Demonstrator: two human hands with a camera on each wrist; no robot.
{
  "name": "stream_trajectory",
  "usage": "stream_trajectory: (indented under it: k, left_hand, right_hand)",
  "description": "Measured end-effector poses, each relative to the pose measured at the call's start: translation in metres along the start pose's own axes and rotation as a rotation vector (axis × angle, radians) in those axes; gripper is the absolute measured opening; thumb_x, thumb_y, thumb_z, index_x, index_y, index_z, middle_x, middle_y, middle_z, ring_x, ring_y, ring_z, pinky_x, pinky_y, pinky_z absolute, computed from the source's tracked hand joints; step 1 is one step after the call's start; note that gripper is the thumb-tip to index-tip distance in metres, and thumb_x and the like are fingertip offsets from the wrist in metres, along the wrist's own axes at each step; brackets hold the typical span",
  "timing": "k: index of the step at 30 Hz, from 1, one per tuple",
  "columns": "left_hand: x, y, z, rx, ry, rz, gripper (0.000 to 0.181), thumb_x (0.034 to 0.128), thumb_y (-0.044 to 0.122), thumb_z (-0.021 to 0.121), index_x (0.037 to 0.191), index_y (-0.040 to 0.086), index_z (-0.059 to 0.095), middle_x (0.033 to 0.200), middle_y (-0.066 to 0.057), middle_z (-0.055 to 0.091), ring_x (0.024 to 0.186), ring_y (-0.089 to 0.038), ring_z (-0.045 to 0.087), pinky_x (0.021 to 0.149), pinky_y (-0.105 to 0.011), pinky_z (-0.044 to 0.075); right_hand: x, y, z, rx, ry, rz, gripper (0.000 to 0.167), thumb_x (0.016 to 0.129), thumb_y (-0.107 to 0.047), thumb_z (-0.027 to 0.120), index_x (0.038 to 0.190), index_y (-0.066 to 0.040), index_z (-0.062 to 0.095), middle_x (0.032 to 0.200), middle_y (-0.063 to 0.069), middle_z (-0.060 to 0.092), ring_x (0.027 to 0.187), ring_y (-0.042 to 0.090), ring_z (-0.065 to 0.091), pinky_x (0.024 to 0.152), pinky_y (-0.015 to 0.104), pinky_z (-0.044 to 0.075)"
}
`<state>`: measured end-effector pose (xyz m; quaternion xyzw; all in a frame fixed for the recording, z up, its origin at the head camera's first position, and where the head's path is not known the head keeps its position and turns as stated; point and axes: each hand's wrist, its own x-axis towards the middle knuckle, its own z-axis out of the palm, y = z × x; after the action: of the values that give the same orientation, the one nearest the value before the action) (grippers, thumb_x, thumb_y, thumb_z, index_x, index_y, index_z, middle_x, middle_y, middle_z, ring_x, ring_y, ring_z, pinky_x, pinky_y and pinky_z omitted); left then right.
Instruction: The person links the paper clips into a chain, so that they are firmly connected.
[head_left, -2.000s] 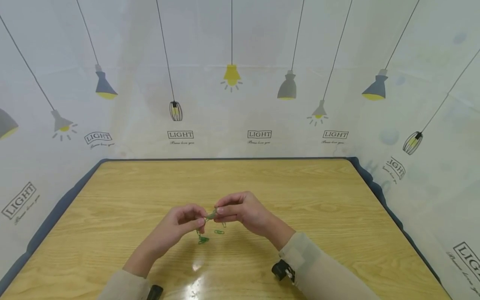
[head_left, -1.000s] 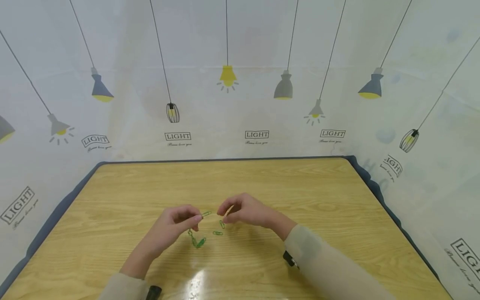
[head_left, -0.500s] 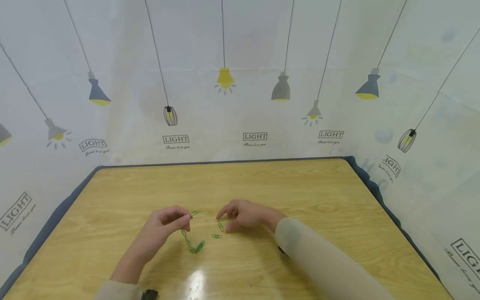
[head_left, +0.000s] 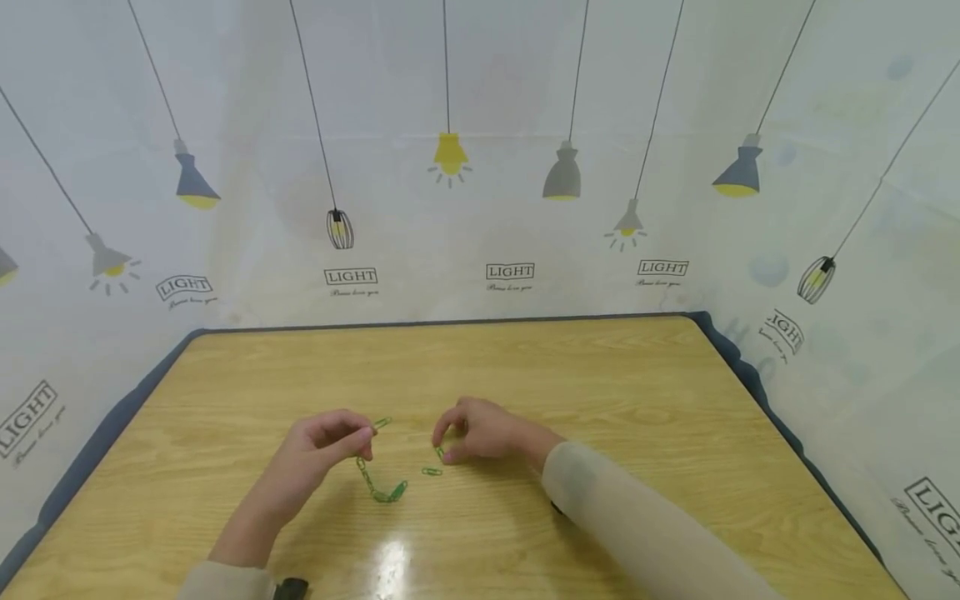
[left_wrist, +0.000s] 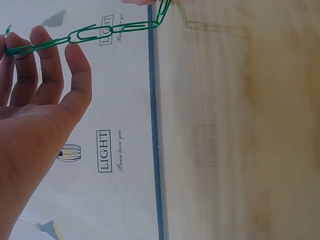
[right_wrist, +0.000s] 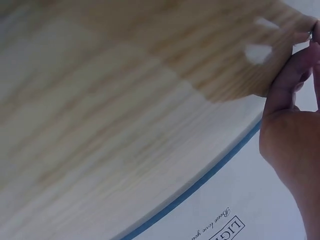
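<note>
My left hand (head_left: pixel 318 446) pinches the end clip of a chain of green paper clips (head_left: pixel 384 497). One clip pokes out past the fingertips, and the rest of the chain hangs down to the wooden table (head_left: pixel 585 375). In the left wrist view, the linked paper clips (left_wrist: pixel 111 30) run across the fingers. Farther right, my right hand (head_left: pixel 483 429) has thumb and index finger closed on a loose green paper clip (head_left: pixel 440 453) at the tabletop. Another loose paper clip (head_left: pixel 432 472) lies just left of and nearer than that hand.
Behind the table's dark back edge (head_left: pixel 450 323) hangs a white backdrop (head_left: pixel 420 242) printed with lamps and the word LIGHT. The same backdrop runs along both sides. Dark wrist devices (head_left: pixel 291 588) show at the cuffs.
The hands have parted, the left drawing leftward with the chain, now more stretched out. My right hand let go of the chain, came down to the table and took a loose paper clip.
</note>
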<state>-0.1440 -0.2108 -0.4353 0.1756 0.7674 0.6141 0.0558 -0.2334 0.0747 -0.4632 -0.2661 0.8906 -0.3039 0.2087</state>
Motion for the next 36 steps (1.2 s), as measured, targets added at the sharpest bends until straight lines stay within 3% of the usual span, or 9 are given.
stream_trajectory:
  k: [5, 8, 12, 17, 21, 27, 32, 36]
  left_hand:
    - [0.0, -0.001, 0.003, -0.018, -0.017, -0.004, 0.019, 0.1088, 0.019, 0.063, 0.113, 0.003, 0.071, 0.091, 0.007, 0.073, 0.09, -0.013, 0.07, 0.094, -0.027, 0.058]
    - [0.0, -0.002, 0.005, -0.02, -0.025, 0.0, 0.018, 0.1086, 0.019, 0.063, 0.112, 0.003, 0.072, 0.091, 0.006, 0.073, 0.09, -0.013, 0.07, 0.094, -0.027, 0.058]
    - [0.001, -0.005, 0.01, -0.026, -0.047, 0.001, 0.019, 0.1085, 0.017, 0.063, 0.113, 0.001, 0.071, 0.091, 0.006, 0.073, 0.089, -0.013, 0.07, 0.094, -0.028, 0.058]
    - [0.003, -0.006, 0.014, -0.011, -0.074, -0.028, 0.023, 0.1081, 0.021, 0.064, 0.114, 0.0, 0.07, 0.091, 0.005, 0.071, 0.091, -0.014, 0.069, 0.095, -0.028, 0.057]
    - [0.004, -0.005, 0.012, 0.005, -0.091, -0.061, 0.025, 0.1077, 0.023, 0.065, 0.115, 0.0, 0.07, 0.093, 0.003, 0.071, 0.093, -0.014, 0.069, 0.097, -0.027, 0.056]
    - [0.008, -0.002, 0.008, 0.01, -0.11, -0.084, 0.028, 0.1066, 0.023, 0.066, 0.118, -0.002, 0.069, 0.097, 0.002, 0.073, 0.093, -0.014, 0.071, 0.097, -0.027, 0.058]
    - [0.01, -0.001, 0.005, 0.03, -0.129, -0.093, 0.026, 0.1068, 0.024, 0.066, 0.117, 0.0, 0.07, 0.097, 0.0, 0.073, 0.092, -0.014, 0.071, 0.095, -0.028, 0.059]
    - [0.014, 0.001, 0.003, 0.038, -0.144, -0.104, 0.027, 0.1073, 0.026, 0.066, 0.117, 0.002, 0.071, 0.096, -0.004, 0.072, 0.093, -0.015, 0.07, 0.093, -0.03, 0.058]
  right_hand:
    - [-0.001, 0.002, -0.001, 0.042, -0.004, 0.014, 0.016, 0.09, -0.021, 0.087, 0.1, -0.024, 0.074, 0.113, -0.002, 0.06, 0.106, 0.015, 0.053, 0.099, 0.038, 0.047]
    - [-0.002, 0.005, -0.002, 0.097, -0.018, 0.024, 0.017, 0.09, -0.019, 0.087, 0.098, -0.02, 0.071, 0.11, -0.003, 0.063, 0.097, 0.014, 0.056, 0.09, 0.035, 0.052]
    - [-0.005, 0.009, -0.003, 0.156, -0.05, 0.025, 0.015, 0.092, -0.015, 0.084, 0.092, -0.015, 0.07, 0.096, -0.003, 0.066, 0.078, 0.012, 0.057, 0.068, 0.026, 0.052]
    - [-0.011, 0.01, -0.005, 0.255, -0.091, 0.003, 0.01, 0.096, -0.012, 0.079, 0.091, -0.012, 0.07, 0.085, -0.002, 0.065, 0.07, 0.013, 0.057, 0.062, 0.025, 0.054]
    - [-0.015, 0.01, -0.013, 0.405, -0.113, -0.007, 0.005, 0.097, -0.011, 0.076, 0.096, -0.007, 0.073, 0.086, 0.006, 0.07, 0.07, 0.017, 0.066, 0.065, 0.032, 0.062]
    - [-0.018, 0.013, -0.031, 0.621, -0.049, -0.037, 0.016, 0.098, -0.008, 0.072, 0.107, 0.005, 0.074, 0.104, 0.029, 0.073, 0.078, 0.021, 0.074, 0.08, 0.045, 0.067]
    - [-0.02, 0.012, -0.039, 0.702, -0.007, -0.063, 0.03, 0.099, -0.011, 0.074, 0.117, 0.013, 0.07, 0.103, 0.023, 0.073, 0.083, 0.021, 0.074, 0.089, 0.049, 0.066]
    - [-0.019, 0.007, -0.039, 0.714, 0.018, -0.086, 0.032, 0.101, -0.01, 0.073, 0.123, 0.012, 0.069, 0.104, 0.023, 0.074, 0.085, 0.02, 0.076, 0.093, 0.052, 0.064]
